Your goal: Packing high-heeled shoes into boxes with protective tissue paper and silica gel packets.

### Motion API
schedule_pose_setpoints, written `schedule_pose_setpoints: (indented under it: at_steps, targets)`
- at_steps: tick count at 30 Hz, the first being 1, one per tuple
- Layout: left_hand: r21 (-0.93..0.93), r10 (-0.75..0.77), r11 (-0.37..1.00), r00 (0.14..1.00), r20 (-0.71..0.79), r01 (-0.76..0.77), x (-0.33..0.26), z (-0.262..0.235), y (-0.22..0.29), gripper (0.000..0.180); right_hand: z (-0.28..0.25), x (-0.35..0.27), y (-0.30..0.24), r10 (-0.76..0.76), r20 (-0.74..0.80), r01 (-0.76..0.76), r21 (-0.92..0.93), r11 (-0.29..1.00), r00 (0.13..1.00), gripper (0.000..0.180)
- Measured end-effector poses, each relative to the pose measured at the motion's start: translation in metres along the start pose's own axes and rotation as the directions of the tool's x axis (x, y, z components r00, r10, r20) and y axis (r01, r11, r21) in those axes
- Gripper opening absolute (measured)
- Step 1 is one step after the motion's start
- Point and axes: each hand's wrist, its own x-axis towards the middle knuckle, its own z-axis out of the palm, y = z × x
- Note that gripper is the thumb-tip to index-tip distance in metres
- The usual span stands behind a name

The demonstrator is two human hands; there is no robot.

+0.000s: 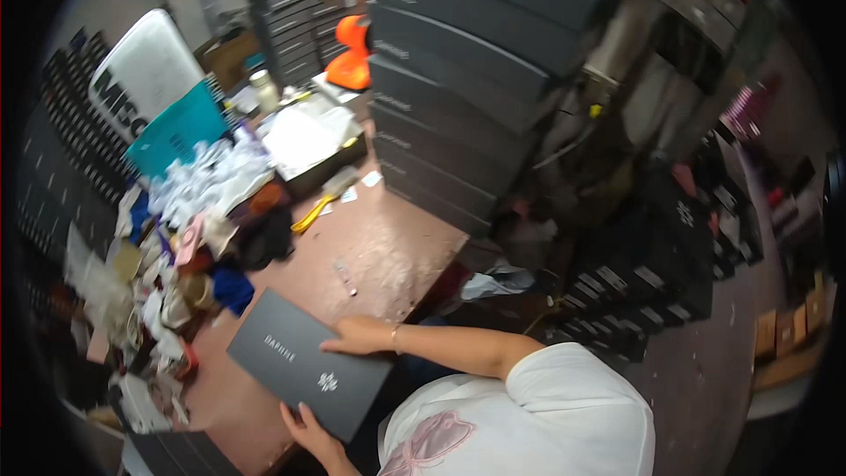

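Two bare hands at a scuffed, pinkish-brown worktable [388,242]. A flat, rectangular, dark grey cardboard box [304,363], its lid marked with pale lettering and a white flower shape, lies askew at the table's near edge; whether it rests on the surface or is slightly raised cannot be told. The right hand [361,335], with a thin bracelet [395,338] at its wrist, lies over one edge of the box, fingers close together on the lid. The left hand [310,434] touches the opposite edge, its digits slightly parted; whether either hand grips the box from below cannot be told. A tall stack of dark grey cardboard boxes [458,88] stands at the table's far right. Along the table's left side runs a heap of crumpled white paper [216,167] and mixed cloth, including a deep blue piece [232,289]. Toward the table's far end lie a slim yellow object [310,215], white sheets [308,130] in a shallow dark tray [328,167], and a bright orange object [350,70] of two rounded lobes.
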Motion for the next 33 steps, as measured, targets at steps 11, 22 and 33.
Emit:
schedule_pose_setpoints:
  at_steps: [11,22,33]
  targets:
    - [-0.040,-0.451,0.880,0.858,0.244,0.474,-0.011,-0.018,-0.015,0.071,0.043,-0.018,0.021,-0.008,-0.077,0.054,0.621,0.782,0.997,0.082]
    - [-0.606,0.324,0.794,0.813,0.485,0.045,0.013,0.103,0.154,0.066,-0.144,-0.199,-0.120,-0.820,-0.531,0.645,-0.553,0.527,0.214,0.086]
    - [-0.330,0.383,0.847,0.048,0.923,-0.416,-0.036,0.316,0.365,0.059,-0.419,-0.359,-0.096,-0.373,-0.905,0.440,-0.425,0.791,-0.204,0.052]
